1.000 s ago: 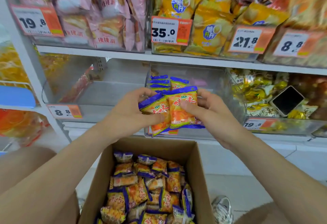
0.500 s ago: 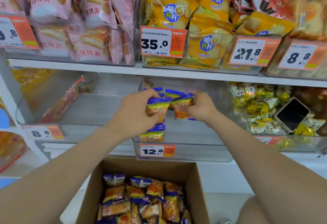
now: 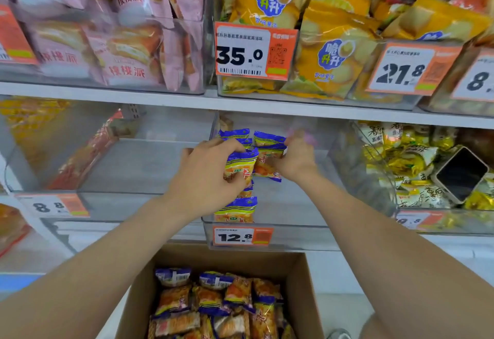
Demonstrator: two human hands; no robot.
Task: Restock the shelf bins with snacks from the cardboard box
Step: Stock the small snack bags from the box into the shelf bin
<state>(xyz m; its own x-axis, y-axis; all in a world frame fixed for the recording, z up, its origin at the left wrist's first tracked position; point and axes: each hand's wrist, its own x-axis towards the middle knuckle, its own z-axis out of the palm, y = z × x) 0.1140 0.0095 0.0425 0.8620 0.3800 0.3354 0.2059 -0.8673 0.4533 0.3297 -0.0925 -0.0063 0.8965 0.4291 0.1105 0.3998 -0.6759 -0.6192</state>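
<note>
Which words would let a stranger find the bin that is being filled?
Find the yellow chip bags on the upper shelf. Just beneath them, directly above the cardboard box, stands a clear bin. Only it carries the 12.8 price tag and holds blue-and-orange packets.

Clear plastic shelf bin (image 3: 299,237), centre of the middle shelf, floor largely bare. Small orange-and-yellow foil snack packets with blue crimped ends inside: one (image 3: 235,209) upright against the front wall, a few (image 3: 236,134) standing at the back. Two more held over the bin floor, side by side and touching: one (image 3: 239,164) gripped in the left hand (image 3: 205,175), one (image 3: 267,163) in the right hand (image 3: 296,159). Open brown cardboard box (image 3: 230,258) below the bin, holding a jumble of the same packets (image 3: 213,304).
</note>
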